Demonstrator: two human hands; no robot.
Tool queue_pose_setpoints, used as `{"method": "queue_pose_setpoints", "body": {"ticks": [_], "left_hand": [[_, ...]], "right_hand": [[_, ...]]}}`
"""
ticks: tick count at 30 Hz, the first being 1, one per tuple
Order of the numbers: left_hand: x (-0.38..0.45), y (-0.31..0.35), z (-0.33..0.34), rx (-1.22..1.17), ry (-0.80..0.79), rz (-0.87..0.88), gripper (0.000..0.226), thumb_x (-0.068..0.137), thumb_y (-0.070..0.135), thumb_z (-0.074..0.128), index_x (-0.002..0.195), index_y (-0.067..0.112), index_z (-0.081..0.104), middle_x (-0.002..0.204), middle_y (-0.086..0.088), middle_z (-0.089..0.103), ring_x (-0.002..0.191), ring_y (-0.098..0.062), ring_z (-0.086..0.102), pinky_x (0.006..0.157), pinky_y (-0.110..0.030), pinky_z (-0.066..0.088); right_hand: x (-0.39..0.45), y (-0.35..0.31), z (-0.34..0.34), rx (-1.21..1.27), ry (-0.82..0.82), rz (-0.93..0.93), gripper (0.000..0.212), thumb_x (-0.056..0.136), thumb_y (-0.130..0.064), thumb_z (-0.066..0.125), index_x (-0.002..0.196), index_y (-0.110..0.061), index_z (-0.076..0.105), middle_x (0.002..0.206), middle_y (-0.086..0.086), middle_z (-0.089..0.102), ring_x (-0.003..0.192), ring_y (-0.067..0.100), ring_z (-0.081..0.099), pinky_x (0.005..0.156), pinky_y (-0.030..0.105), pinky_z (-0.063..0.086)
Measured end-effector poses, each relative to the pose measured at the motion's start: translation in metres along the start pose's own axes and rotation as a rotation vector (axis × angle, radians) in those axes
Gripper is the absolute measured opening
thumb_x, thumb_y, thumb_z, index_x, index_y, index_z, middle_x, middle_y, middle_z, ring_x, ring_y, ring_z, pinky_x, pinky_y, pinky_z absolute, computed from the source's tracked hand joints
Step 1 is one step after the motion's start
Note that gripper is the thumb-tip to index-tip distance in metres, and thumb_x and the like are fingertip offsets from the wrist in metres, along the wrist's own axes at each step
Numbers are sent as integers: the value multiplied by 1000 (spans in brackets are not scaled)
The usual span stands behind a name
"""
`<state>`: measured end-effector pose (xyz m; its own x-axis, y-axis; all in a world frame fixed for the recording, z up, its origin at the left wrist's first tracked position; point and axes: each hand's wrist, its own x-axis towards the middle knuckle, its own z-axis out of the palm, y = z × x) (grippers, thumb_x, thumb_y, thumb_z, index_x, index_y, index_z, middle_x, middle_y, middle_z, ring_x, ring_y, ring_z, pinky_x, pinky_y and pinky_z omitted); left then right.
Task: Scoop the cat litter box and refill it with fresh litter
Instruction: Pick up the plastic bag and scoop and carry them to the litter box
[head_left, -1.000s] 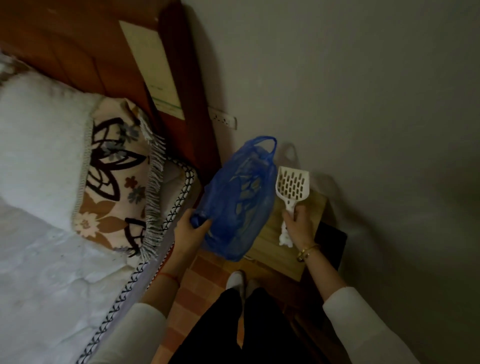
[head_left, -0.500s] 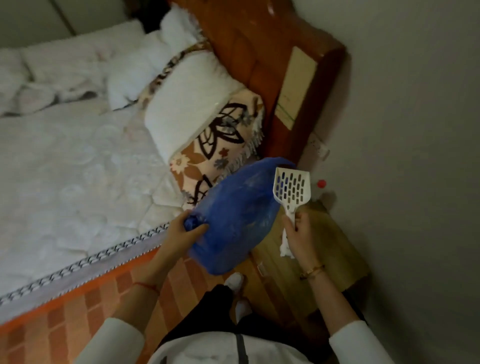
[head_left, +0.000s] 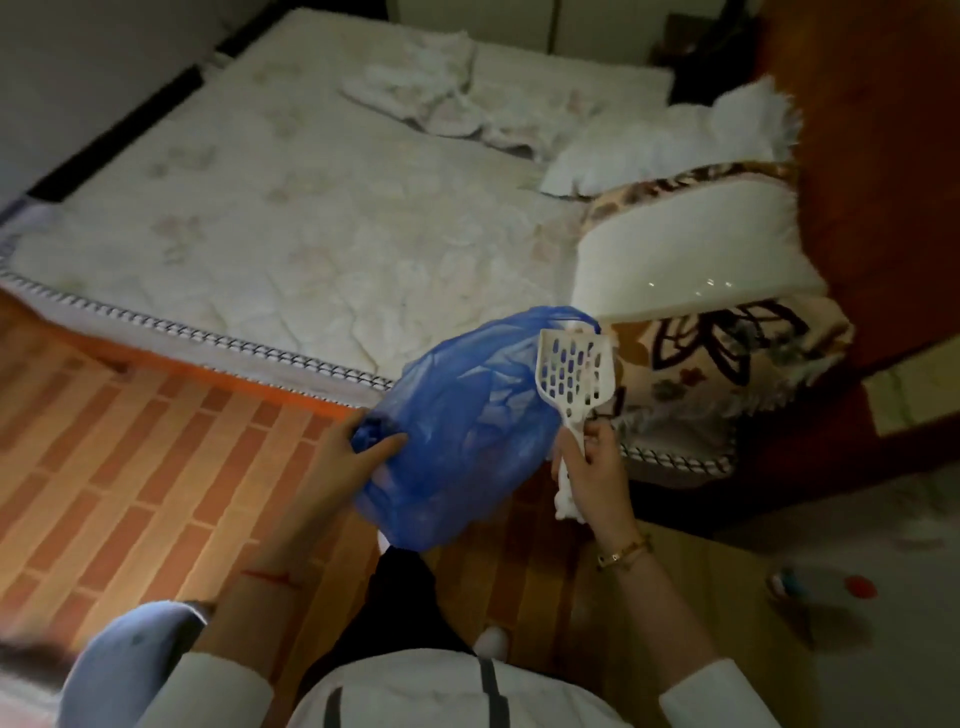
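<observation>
Blue bag (head_left: 457, 426) beside mattress edge (head_left: 208, 338)

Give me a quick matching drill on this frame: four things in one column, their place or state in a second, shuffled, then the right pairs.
Things:
1. blue plastic bag
2. white litter scoop
3. patterned pillow
4. gold bracelet

Place or state:
A. on the right wrist
B. lying at the head of the bed
C. gripped by its bunched neck in the left hand
D. held upright by its handle in the right hand

Pairs: 1-C, 2-D, 3-B, 4-A
</observation>
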<state>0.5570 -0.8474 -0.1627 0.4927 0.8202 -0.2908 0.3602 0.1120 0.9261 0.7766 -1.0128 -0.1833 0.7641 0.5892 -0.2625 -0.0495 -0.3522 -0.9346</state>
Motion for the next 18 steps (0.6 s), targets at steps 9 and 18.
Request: {"method": "queue_pose_setpoints", "body": {"ticks": [9, 18], "left_hand": [[28, -20, -155, -177, 366, -59, 14, 84, 22, 72, 96, 21, 65, 98, 1, 67, 92, -12, 63, 79, -23, 50], [70, -40, -341, -180, 647, -65, 9, 88, 27, 65, 97, 24, 64, 101, 4, 68, 91, -8, 65, 72, -19, 49]], "right_hand": [[55, -76, 201, -191, -347, -144, 22, 93, -28, 58, 97, -7, 53, 69, -4, 61, 64, 6, 59, 64, 30, 48], [64, -154, 437, -251, -658, -207, 35, 89, -51, 54, 98, -17, 54, 76, 7, 65, 73, 25, 65, 72, 51, 55]]}}
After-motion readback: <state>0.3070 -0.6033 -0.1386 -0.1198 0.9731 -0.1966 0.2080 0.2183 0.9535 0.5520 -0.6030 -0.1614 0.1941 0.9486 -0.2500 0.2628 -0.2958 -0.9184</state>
